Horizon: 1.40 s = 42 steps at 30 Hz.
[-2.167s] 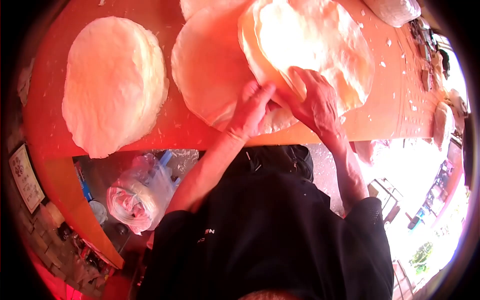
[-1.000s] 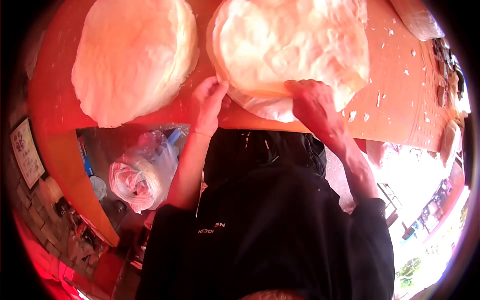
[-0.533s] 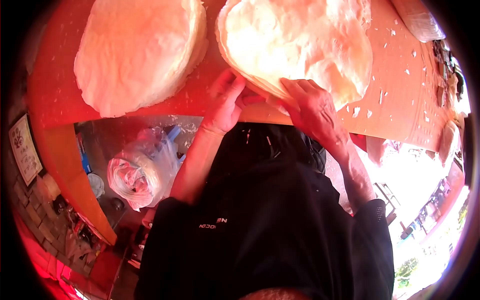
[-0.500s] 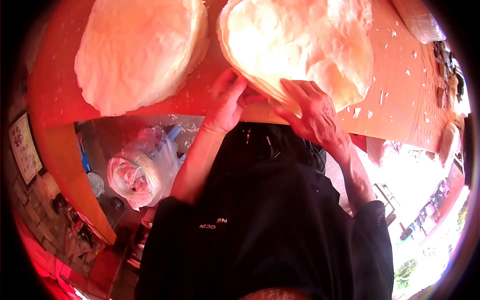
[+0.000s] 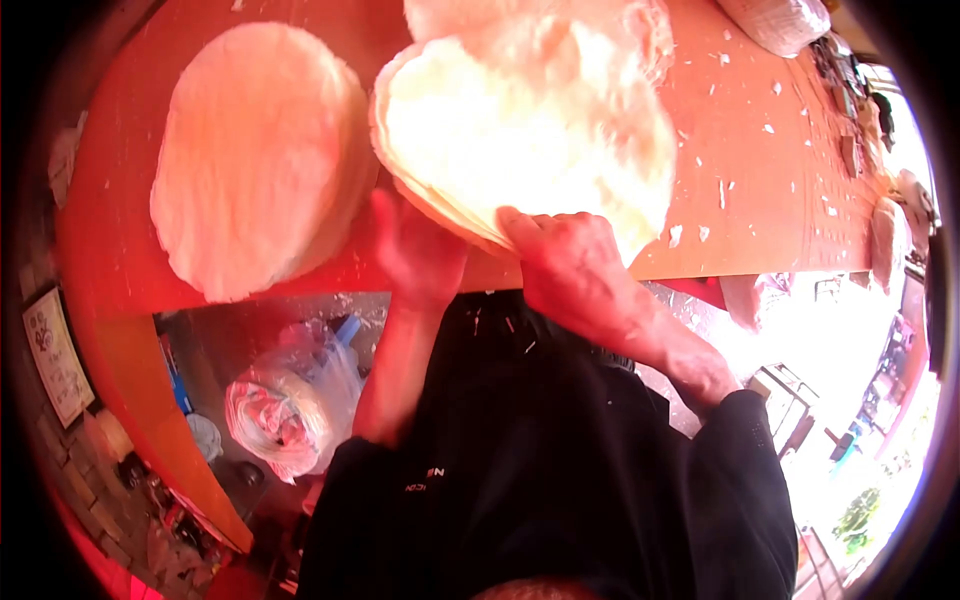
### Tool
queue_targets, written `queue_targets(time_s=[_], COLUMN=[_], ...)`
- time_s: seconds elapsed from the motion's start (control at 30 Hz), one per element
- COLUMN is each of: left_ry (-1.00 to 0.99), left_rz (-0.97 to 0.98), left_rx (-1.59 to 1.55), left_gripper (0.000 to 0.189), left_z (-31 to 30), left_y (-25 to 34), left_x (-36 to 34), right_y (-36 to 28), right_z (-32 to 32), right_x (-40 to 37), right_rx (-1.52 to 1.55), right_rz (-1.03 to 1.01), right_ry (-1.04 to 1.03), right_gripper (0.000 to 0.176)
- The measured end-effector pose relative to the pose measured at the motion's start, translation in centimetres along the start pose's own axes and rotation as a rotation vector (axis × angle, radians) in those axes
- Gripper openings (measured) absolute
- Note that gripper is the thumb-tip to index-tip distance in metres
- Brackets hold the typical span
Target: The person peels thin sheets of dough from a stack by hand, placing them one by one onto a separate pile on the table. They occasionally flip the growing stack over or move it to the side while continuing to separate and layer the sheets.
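Observation:
I hold up a stack of thin, pale round sheets (image 5: pixel 520 130) over the orange table (image 5: pixel 760 180), its near edge raised. My left hand (image 5: pixel 415 255) is under the stack's near left edge. My right hand (image 5: pixel 565 265) grips the near edge, thumb on top. A second stack of the same round sheets (image 5: pixel 255 155) lies flat on the table to the left, apart from both hands.
White flakes are scattered over the table at the right. A bagged bundle (image 5: pixel 785 20) lies at the far right corner. Below the table's near edge sits a clear plastic bag (image 5: pixel 285 405) of white and pink material. My black shirt (image 5: pixel 550 470) fills the lower view.
Both hands have lifted the near edge of the right stack up off the table and shifted it left toward the other stack; my left hand went from pinching the edge to beneath it.

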State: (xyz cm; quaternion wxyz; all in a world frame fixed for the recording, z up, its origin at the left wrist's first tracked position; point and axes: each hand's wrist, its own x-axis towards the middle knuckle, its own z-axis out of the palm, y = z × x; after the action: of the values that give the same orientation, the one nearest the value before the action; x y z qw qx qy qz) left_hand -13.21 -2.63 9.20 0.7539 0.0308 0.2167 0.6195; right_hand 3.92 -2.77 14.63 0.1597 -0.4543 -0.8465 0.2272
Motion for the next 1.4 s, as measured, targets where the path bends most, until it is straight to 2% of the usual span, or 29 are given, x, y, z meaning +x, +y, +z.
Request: queue_targets(time_s=[0.03,0.13,0.17,0.23,0.27,0.3,0.33,0.37,0.4,0.43,0.47,0.5,0.53,0.6,0.63,0.7,0.73,0.8,0.83,0.93,0.97,1.0,1.07,1.1,1.17,1.27,1.3,1.37,1.4], left_ry=[-0.11,-0.294,-0.33,-0.375,-0.399,-0.408,-0.4,-0.395,-0.392,-0.095,0.205,0.217,0.224,0.283,0.315,0.356,0.395,0.366,0.341,0.373,0.379,0.397,0.366,0.381,0.39,0.365,0.367,0.333,0.403], left_rz=[-0.042,-0.165,-0.189,-0.213,-0.221,-0.223,-0.21,-0.203,-0.199,-0.03,0.136,0.152,0.164,0.158,0.233,0.241,0.25,0.314,0.374,0.308,0.278,0.256,0.364,0.332,0.302,0.224,0.246,0.455,0.49], left_rx=[-0.063,-0.14,-0.152,-0.159,-0.156,-0.14,-0.115,-0.1,-0.098,0.169,0.43,0.48,0.533,0.704,0.748,0.785,0.821,0.846,0.872,0.869,0.825,0.782,0.74,0.695,0.736,0.559,0.552,0.597,0.629], left_gripper=[0.072,0.069,0.067,0.065,0.064,0.063,0.062,0.061,0.061,0.057,0.052,0.043,0.038,0.036,0.036,0.036,0.037,0.036,0.036,0.036,0.036,0.035,0.034,0.034,0.028,0.024,0.024,0.02,0.019], left_z=[-0.7,-3.8,-4.7,-6.0,-6.4,-6.8,-7.0,-7.1,-6.8,-6.1,-5.7,-6.3,-6.0,-7.8,-7.0,-7.0,-6.9,-6.4,-6.2,-7.4,-6.9,-6.4,-7.3,-4.8,-1.8,3.2,4.1,5.0,4.8], left_y=[0.3,-0.1,-0.1,-0.1,0.5,1.2,2.0,2.6,2.9,3.2,3.3,3.1,2.2,1.0,0.5,-0.1,-0.3,-0.9,-0.9,-0.4,-0.3,-0.4,-0.7,-0.4,0.9,4.4,5.9,9.4,11.8], left_x=[0.2,1.8,2.5,3.8,4.3,4.6,4.5,4.5,4.4,4.4,4.5,4.7,4.9,5.5,5.3,5.5,5.5,5.7,5.7,6.0,6.2,6.1,6.0,5.6,5.2,4.3,4.0,3.0,2.4], right_y=[0.1,-1.1,-1.8,-2.2,1.5,3.6,7.6,10.4,12.0,14.0,20.9,22.4,24.5,22.8,22.7,22.9,23.3,24.8,22.7,24.4,25.0,25.5,23.6,22.3,19.2,15.3,14.2,12.3,11.4], right_z=[-1.5,-9.0,-10.8,-13.4,-14.5,-15.2,-14.2,-14.0,-13.2,-11.7,-8.6,-7.1,-3.8,-2.9,-2.5,-2.1,-1.6,-0.9,-1.0,-1.7,-1.6,-1.7,-3.4,-5.5,-11.0,-17.5,-18.6,-19.8,-19.8], right_x=[0.5,1.4,1.6,0.9,1.2,1.3,0.5,0.3,0.5,0.4,-0.6,-0.6,-1.2,-1.1,-1.1,-1.4,-1.8,-1.7,-0.9,-1.5,-1.5,-1.8,-1.5,-0.9,0.8,4.4,6.0,9.7,11.9], right_rx=[-0.009,0.742,0.679,1.114,1.364,1.335,1.225,1.055,1.456,1.36,1.203,1.201,1.241,1.23,1.233,1.077,1.078,0.941,0.958,1.044,1.122,0.971,0.814,0.883,0.828,0.61,0.588,0.579,0.588], right_rz=[0.002,0.337,0.237,0.5,0.186,0.174,0.008,-0.052,0.428,0.495,0.632,0.748,0.772,0.862,0.862,0.902,0.903,0.746,0.674,0.75,0.81,0.802,0.78,0.721,0.652,0.577,0.496,0.326,0.236], right_ry=[0.016,-0.165,0.017,0.298,0.164,0.182,0.237,0.187,0.177,0.213,0.131,0.03,0.164,0.236,0.231,0.318,0.315,0.199,0.344,0.224,0.247,0.341,0.477,0.501,0.497,0.449,0.455,0.466,0.463], right_gripper=[0.012,0.022,0.021,0.026,0.023,0.018,0.017,0.02,0.02,0.024,0.028,0.034,0.036,0.036,0.036,0.035,0.035,0.033,0.031,0.026,0.024,0.024,0.028,0.029,0.036,0.043,0.042,0.041,0.04])
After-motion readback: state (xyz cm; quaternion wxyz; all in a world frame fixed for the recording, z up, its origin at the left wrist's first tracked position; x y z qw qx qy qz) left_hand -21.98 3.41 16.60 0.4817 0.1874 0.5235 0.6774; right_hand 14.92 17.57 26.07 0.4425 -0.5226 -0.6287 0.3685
